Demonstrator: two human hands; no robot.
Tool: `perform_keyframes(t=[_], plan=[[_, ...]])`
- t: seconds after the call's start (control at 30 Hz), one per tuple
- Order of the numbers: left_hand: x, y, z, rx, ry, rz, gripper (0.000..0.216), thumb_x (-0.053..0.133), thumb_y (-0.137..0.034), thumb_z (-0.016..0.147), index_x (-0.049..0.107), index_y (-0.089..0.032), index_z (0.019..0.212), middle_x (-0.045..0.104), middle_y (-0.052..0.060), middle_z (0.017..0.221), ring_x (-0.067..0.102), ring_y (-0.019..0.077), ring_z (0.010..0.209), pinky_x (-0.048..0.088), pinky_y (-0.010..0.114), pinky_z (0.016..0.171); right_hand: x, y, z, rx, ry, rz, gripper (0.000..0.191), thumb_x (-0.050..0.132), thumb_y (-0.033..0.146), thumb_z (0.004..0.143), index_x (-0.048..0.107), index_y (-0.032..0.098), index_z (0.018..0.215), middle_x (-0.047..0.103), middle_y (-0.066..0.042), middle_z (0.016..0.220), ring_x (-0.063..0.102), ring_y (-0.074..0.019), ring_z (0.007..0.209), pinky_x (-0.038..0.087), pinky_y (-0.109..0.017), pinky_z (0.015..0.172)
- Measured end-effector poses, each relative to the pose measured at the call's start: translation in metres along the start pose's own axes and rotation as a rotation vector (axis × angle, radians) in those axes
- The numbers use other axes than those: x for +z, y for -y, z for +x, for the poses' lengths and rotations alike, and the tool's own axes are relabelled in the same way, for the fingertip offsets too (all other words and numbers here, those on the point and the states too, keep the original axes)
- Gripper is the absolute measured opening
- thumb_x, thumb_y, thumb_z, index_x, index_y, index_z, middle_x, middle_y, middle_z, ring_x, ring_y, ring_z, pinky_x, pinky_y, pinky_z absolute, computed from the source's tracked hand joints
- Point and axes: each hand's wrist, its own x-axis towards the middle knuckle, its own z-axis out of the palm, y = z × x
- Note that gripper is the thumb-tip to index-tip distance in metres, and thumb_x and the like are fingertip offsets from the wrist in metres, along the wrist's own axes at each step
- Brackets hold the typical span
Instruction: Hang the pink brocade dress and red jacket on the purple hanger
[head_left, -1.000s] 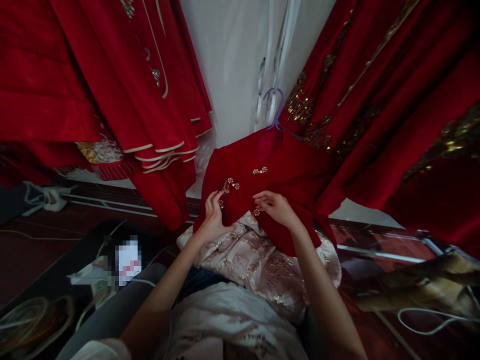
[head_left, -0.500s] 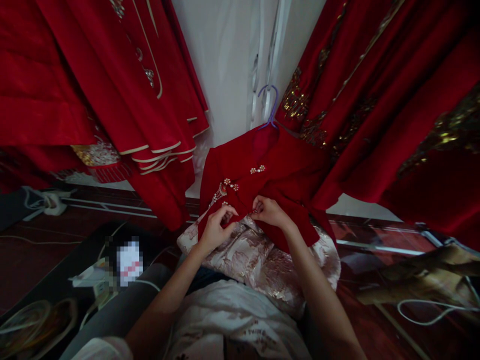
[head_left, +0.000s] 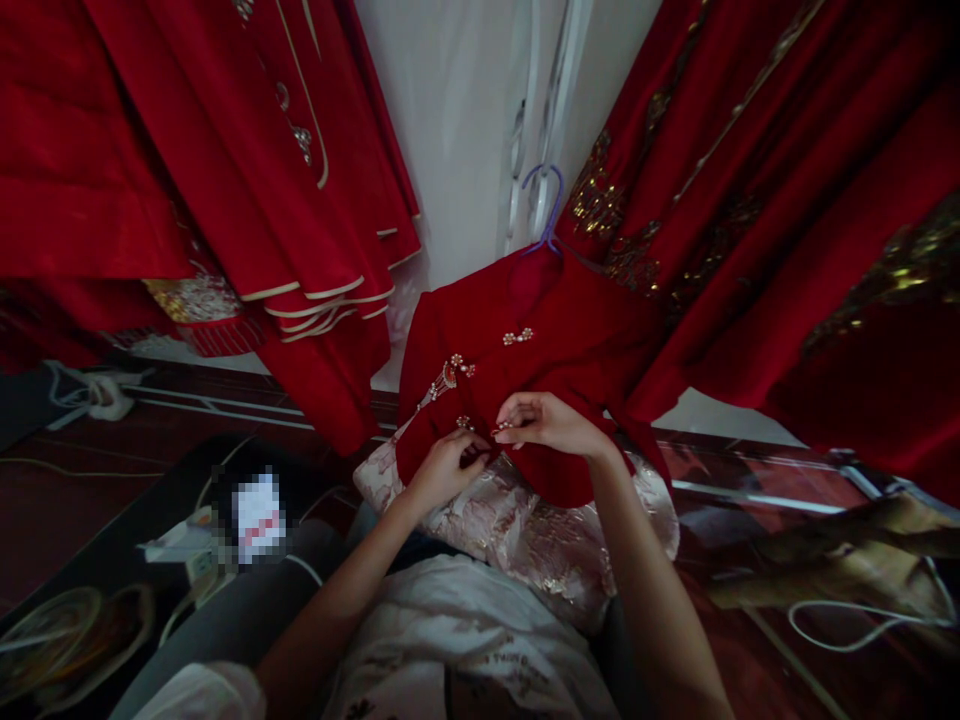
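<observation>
A red jacket (head_left: 465,325) on a purple hanger (head_left: 553,215) lies over a pale pink brocade cloth (head_left: 517,520) on my lap. Pearly beaded ornaments (head_left: 517,337) run down its front, and a tasselled one (head_left: 450,372) sits to the left. My left hand (head_left: 448,470) is closed on the jacket's front edge, just below another bead cluster (head_left: 466,424). Close beside it, my right hand (head_left: 551,425) pinches a small beaded ornament (head_left: 500,430) between thumb and fingertips, over the red cloth. Whether that ornament is attached to the jacket, I cannot tell.
Red garments (head_left: 322,240) with cream piping hang at the left; gold-sequinned red ones (head_left: 720,230) hang at the right. On a black surface (head_left: 112,560) at the left are a blurred-out white object and a white cable (head_left: 304,568). Brown wrapping (head_left: 832,570) lies at the lower right.
My right hand has lifted slightly and turned, with the small beaded ornament now showing at its fingertips. The left hand has shifted a little right and down along the jacket edge.
</observation>
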Motion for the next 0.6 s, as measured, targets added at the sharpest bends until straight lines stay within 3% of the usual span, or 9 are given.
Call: perform_keyframes(t=[0.13,0.23,0.33,0.43,0.6], plan=[[-0.004,0.005,0.003,-0.074,-0.245,0.059,0.010,0.058,-0.020,0.082,0.056,-0.019,0.092,0.059,-0.001,0.077,0.058,0.0108,0.068,0.047,0.021,0.064,0.011,-0.034,0.026,-0.084,-0.204,-0.169,0.026,0.075,0.033,0.070,0.063,0.015,0.085,0.065,-0.001,0.073,0.060,-0.0105,0.064,0.050,-0.023,0.061],[-0.010,0.009,0.006,-0.071,-0.263,0.182,0.023,0.056,-0.017,0.082,0.054,-0.022,0.105,0.056,-0.002,0.080,0.055,0.0100,0.065,0.046,0.021,0.063,0.013,-0.055,0.039,-0.108,-0.315,-0.264,0.021,0.072,0.029,0.072,0.065,0.016,0.087,0.066,-0.002,0.076,0.062,-0.0122,0.069,0.051,-0.024,0.063],[-0.011,0.011,0.009,-0.057,-0.225,0.327,0.019,0.053,-0.019,0.086,0.058,-0.023,0.103,0.054,-0.001,0.082,0.053,0.0101,0.065,0.044,0.021,0.061,0.012,-0.058,0.039,-0.120,-0.291,-0.280,0.019,0.068,0.024,0.074,0.065,0.016,0.091,0.068,-0.003,0.081,0.063,-0.0123,0.073,0.053,-0.025,0.068],[-0.009,0.012,0.009,-0.042,-0.266,0.351,0.014,0.051,-0.021,0.089,0.060,-0.022,0.099,0.056,0.000,0.085,0.055,0.0103,0.068,0.046,0.021,0.065,0.012,-0.050,0.033,-0.094,-0.234,-0.249,0.021,0.067,0.025,0.075,0.065,0.015,0.093,0.068,-0.003,0.083,0.063,-0.0122,0.073,0.054,-0.023,0.063],[-0.005,0.016,0.011,-0.096,-0.393,0.046,0.008,0.058,-0.023,0.084,0.062,-0.018,0.089,0.065,0.002,0.085,0.064,0.0118,0.073,0.053,0.023,0.069,0.022,-0.038,0.030,-0.071,-0.194,-0.225,0.026,0.065,0.028,0.077,0.064,0.016,0.101,0.068,-0.004,0.085,0.063,-0.0132,0.075,0.052,-0.021,0.054]])
